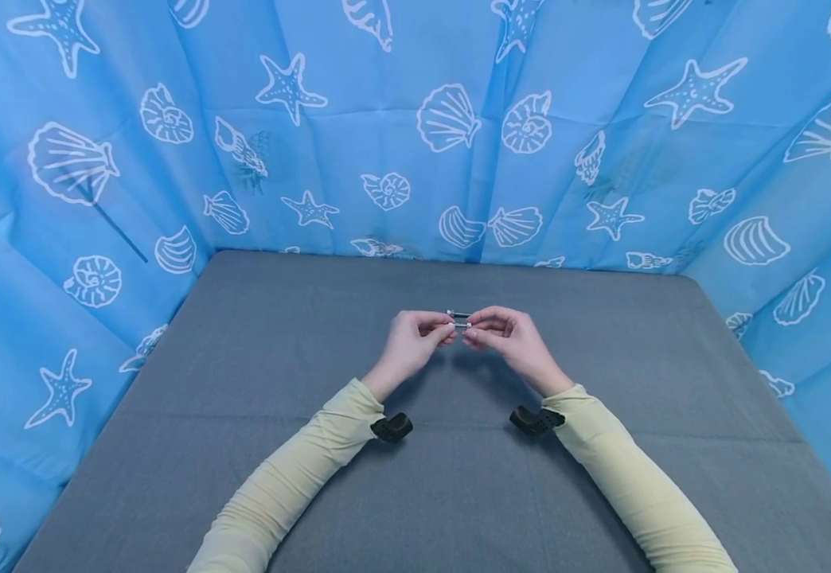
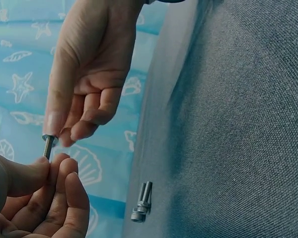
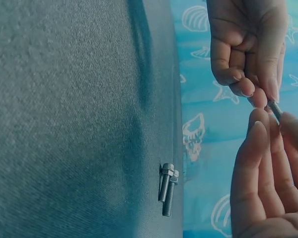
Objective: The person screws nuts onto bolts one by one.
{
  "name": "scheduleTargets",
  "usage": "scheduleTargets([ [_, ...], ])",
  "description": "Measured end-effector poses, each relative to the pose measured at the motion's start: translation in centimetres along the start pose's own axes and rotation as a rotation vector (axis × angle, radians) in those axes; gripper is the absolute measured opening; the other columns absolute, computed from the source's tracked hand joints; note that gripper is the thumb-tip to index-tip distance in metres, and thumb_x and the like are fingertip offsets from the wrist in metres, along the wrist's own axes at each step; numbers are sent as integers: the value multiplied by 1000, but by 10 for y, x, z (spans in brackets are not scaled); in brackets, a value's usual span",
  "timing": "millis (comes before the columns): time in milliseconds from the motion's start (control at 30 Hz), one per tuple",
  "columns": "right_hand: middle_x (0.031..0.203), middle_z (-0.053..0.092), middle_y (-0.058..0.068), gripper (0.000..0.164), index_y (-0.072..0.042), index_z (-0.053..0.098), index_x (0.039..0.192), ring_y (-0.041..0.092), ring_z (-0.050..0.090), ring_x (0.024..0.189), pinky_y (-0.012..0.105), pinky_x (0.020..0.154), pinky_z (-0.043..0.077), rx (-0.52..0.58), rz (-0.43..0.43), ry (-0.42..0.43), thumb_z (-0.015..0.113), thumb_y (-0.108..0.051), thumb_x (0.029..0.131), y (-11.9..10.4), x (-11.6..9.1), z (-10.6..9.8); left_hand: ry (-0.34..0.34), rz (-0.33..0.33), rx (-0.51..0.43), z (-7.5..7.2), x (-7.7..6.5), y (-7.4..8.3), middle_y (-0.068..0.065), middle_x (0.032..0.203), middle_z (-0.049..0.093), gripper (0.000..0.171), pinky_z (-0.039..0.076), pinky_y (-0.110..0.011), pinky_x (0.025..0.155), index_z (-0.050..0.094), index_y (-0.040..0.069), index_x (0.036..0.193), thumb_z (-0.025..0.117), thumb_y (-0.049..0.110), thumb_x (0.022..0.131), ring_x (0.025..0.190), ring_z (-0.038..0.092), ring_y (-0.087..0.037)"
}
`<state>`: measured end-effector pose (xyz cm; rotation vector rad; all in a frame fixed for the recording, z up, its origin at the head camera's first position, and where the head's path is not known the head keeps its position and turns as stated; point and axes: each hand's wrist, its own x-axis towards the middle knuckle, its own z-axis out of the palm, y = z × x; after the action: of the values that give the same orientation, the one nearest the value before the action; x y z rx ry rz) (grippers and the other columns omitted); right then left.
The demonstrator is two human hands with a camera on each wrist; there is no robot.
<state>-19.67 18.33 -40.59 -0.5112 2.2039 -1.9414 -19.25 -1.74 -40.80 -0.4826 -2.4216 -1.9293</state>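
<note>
Over the table, my left hand (image 1: 410,338) and right hand (image 1: 514,338) meet at a small silver bolt (image 1: 462,325). Thumb and fingers of the left pinch one end of it, and those of the right pinch the other. In the left wrist view, a wider round piece (image 2: 49,137) on the bolt sits right at the right hand's fingertips. Threaded shank (image 3: 275,110) shows between the hands in the right wrist view. Just beyond them, two more bolts (image 3: 168,191) lie side by side on the table, nuts on at their head ends.
A grey cloth covers the table (image 1: 301,334). Blue curtains (image 1: 387,143) with white shells and starfish hang along its back and sides. Dark wrist devices (image 1: 392,428) stick out from both pale yellow sleeves (image 1: 294,469).
</note>
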Motion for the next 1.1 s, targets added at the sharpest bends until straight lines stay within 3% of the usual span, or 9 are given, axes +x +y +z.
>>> scheduleTargets([
  [167,97,68,21,32,8,61,112,25,69,84,49,77,54,-66,42,-2,65,-18,93,1,4,0,11,-3,-14,0,1,0,-8,84,72,15,57,-27,68,71,-2,102,63,6,93,76,69,-15],
  [333,105,62,31,35,10,52,120,30,68,91,50,82,53,22,-14,-28,65,-7,92,0,6,0,18,-18,-44,-1,3,1,-9,83,71,16,57,-26,68,71,-5,102,64,5,92,79,70,-24],
  [467,101,66,24,27,9,58,111,28,68,90,50,83,52,23,-16,-5,66,-7,91,-1,7,0,21,-23,-41,-1,3,2,-8,83,71,15,58,-29,68,71,-4,102,64,5,92,78,70,-20],
  [700,91,70,13,30,4,64,105,26,68,83,52,75,53,-131,49,9,65,-23,93,-3,6,2,30,-7,-5,-1,1,1,-7,84,71,18,57,-28,68,70,-6,104,63,6,93,75,69,-13],
  [867,100,67,22,32,8,55,118,33,68,89,53,80,53,-41,14,-33,64,-11,93,-5,4,1,48,-21,-12,0,1,1,-7,84,71,17,57,-26,68,70,-4,105,64,6,92,75,69,-12],
  [967,104,65,26,30,10,54,118,33,67,92,55,83,50,3,-4,-51,62,-6,93,-6,4,0,54,-24,-15,1,1,3,-7,84,71,16,57,-25,68,70,-3,104,64,6,92,75,69,-13],
  [1100,100,67,24,24,9,60,110,34,67,90,55,81,51,-61,-10,-45,61,-9,95,-7,5,-1,58,-26,-23,2,1,4,-8,84,71,17,57,-24,67,70,-5,105,64,5,92,77,70,-17],
])
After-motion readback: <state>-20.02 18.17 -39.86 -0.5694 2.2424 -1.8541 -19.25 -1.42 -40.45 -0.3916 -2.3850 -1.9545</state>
